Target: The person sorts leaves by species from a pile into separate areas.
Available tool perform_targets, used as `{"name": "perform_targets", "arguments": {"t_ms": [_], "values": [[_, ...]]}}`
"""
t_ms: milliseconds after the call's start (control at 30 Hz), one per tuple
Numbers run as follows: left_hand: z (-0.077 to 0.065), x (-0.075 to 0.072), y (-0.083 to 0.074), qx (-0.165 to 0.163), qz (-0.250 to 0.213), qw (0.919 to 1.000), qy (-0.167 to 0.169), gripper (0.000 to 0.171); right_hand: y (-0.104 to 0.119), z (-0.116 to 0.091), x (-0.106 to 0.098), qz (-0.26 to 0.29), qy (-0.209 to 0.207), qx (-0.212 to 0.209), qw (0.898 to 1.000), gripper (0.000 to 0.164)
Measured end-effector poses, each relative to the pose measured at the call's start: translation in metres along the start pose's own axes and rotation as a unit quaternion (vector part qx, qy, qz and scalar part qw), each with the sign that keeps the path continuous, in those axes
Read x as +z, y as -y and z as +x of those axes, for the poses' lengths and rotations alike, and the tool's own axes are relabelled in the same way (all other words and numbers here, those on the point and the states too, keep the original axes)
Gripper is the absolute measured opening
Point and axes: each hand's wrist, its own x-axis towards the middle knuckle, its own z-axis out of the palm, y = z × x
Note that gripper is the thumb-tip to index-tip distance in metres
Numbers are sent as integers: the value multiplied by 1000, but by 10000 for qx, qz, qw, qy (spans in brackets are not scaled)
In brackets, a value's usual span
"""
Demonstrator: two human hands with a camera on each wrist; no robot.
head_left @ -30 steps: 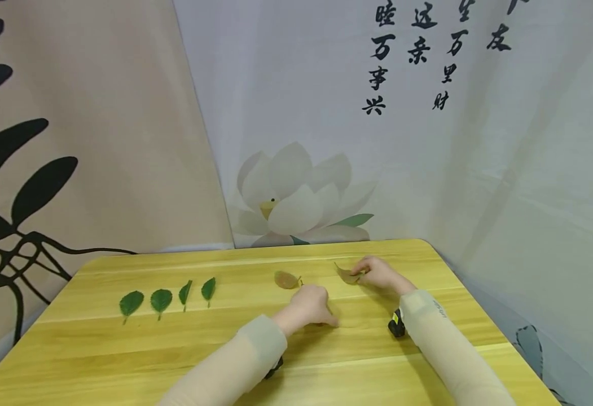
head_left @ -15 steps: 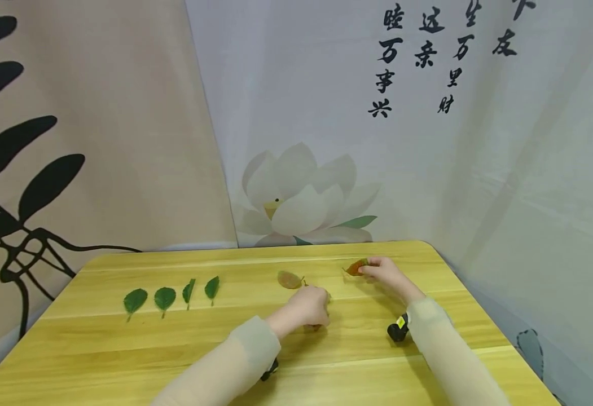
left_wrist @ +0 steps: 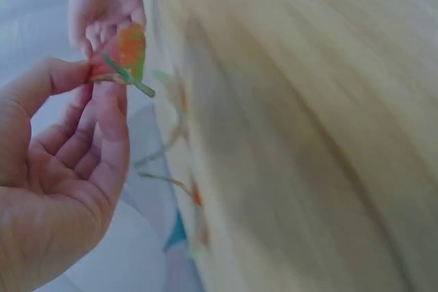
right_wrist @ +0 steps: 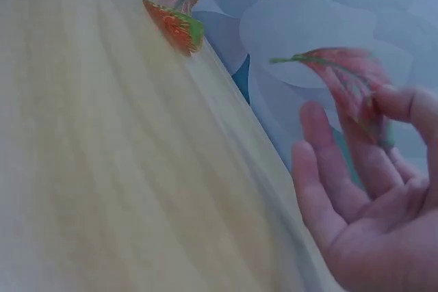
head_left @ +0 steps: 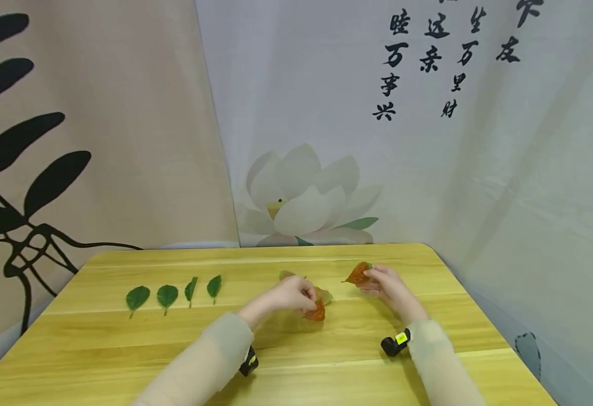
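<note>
My left hand (head_left: 292,294) pinches a red-orange leaf (head_left: 316,312) between thumb and fingers, above the middle of the table. In the left wrist view this leaf (left_wrist: 126,52) shows a green stem pointing down to the right. To the right, my right hand (head_left: 391,286) holds another red leaf (head_left: 359,273) by its edge. Its green stem points left, away from the fingers (right_wrist: 316,121), in the right wrist view. Just behind the left hand, a yellow-green and orange leaf (head_left: 324,295) lies on the table. One more reddish leaf (head_left: 286,274) is partly hidden by that hand.
Several green leaves (head_left: 167,296) lie in a row on the left half of the wooden table (head_left: 98,349). A hanging cloth (head_left: 316,113) with a printed lotus and black characters stands close behind the table's far edge. Each wrist wears a small black camera (head_left: 391,345).
The left hand has lifted a leaf from the table and shifted left, uncovering a leaf behind it. The right hand has raised and turned its leaf, so its red face shows.
</note>
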Motion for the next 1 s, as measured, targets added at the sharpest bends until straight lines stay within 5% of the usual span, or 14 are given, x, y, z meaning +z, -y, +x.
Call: {"name": "perform_targets", "arguments": {"t_ms": [300,433,567,1000], "values": [[4,-1,20,-65,-565,9982,185,18,-12,-6,1,-392,-777,454,9952,57],[6,-1,22,1,-621,9974,352,33,-14,-5,5,-559,-831,366,9943,46],[8,0,23,-50,-497,9976,487,30,-15,-4,7,-898,-814,333,9921,32],[0,-2,25,5,-497,9983,317,17,-18,-5,6,-1294,-455,436,9896,38]]}}
